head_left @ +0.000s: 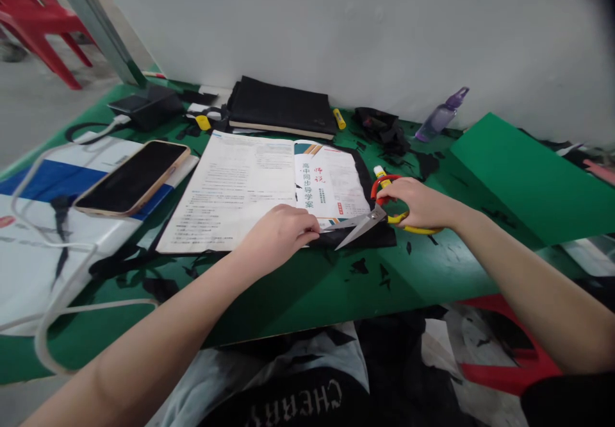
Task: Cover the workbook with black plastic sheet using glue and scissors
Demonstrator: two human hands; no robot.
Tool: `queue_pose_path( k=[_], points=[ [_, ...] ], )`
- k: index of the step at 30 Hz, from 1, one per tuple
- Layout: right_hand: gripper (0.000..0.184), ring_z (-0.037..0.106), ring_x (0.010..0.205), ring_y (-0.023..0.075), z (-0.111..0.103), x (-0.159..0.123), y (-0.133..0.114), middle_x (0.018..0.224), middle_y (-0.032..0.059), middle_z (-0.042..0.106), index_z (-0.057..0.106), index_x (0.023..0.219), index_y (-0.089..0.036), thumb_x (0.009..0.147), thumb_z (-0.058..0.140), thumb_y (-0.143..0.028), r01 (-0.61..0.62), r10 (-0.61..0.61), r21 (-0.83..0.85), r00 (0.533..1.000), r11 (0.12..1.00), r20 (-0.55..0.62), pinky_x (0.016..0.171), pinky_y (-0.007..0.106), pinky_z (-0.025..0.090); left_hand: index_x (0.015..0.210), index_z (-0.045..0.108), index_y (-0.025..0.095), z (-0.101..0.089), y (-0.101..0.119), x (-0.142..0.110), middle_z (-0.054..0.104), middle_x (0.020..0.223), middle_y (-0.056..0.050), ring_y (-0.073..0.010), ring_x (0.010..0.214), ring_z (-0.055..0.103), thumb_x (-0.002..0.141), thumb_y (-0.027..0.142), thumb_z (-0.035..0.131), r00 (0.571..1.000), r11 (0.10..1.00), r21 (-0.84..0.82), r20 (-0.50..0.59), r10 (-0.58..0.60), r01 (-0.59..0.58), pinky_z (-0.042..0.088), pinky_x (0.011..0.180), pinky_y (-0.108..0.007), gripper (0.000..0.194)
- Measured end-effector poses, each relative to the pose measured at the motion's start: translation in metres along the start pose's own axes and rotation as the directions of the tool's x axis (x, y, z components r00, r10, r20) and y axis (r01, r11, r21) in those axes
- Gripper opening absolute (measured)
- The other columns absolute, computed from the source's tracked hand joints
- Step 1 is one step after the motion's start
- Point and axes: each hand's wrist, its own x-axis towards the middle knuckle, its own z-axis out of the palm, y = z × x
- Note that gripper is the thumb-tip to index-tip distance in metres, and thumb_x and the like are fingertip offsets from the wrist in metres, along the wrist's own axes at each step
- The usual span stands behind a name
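Observation:
An open booklet [230,190] with printed pages lies on a black sheet [372,238] that sticks out at its right and lower edges. My left hand [281,234] is closed, thumb and forefinger pinching the booklet's lower edge near its spine. The scissors [362,222], with one red and one yellow handle loop, are in my right hand [420,202]. Their blades stand apart and point left, over the black sheet close to my left fingertips. Just beyond the handles lies a yellow tube with a white cap [379,172].
Left of the booklet, a phone [134,177] lies on a white and blue bag [91,234] with a white cable. Behind are a black notebook [283,109], crumpled black material [382,129] and a purple spray bottle [438,119]. A green board [533,177] lies right; black scraps litter the table.

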Motion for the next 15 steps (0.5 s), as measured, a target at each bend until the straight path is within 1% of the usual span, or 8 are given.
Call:
queue_pose_path(
  k=[3,7,15],
  points=[
    [0.051,0.057,0.112,0.0307,0.006,-0.005,0.002,0.116,0.0066,0.065,0.061,0.115,-0.025,0.064,0.064,-0.034,-0.022,0.022,-0.008,1.0,1.0,-0.019,0.103,0.049,0.036,0.086,0.067,0.02,0.0,0.001,0.0,0.069,0.084,-0.003,-0.0179,0.078,0.06,0.092,0.025,0.05,1.0,1.0,0.021,0.015,0.017,-0.017,0.044,0.073,-0.032,0.019],
    [0.053,0.057,0.112,0.0312,0.011,-0.007,0.002,0.117,0.0069,0.064,0.061,0.115,-0.024,0.063,0.065,-0.035,-0.018,0.018,0.01,0.999,1.0,-0.034,0.103,0.05,0.037,0.087,0.066,0.019,0.0,0.002,0.0,0.068,0.087,-0.002,-0.0176,0.08,0.06,0.093,0.024,0.047,0.999,0.999,0.05,0.032,0.014,-0.016,0.044,0.071,-0.031,0.02],
    [0.049,0.055,0.115,0.0307,0.006,0.002,-0.008,0.116,0.005,0.065,0.062,0.111,-0.024,0.064,0.067,-0.035,-0.011,0.011,0.017,1.0,1.0,0.002,0.104,0.049,0.035,0.087,0.065,0.018,0.001,0.002,0.0,0.067,0.087,-0.003,-0.0176,0.081,0.06,0.094,0.025,0.046,0.999,0.998,0.056,0.039,0.025,-0.027,0.045,0.073,-0.031,0.021]
  ],
)
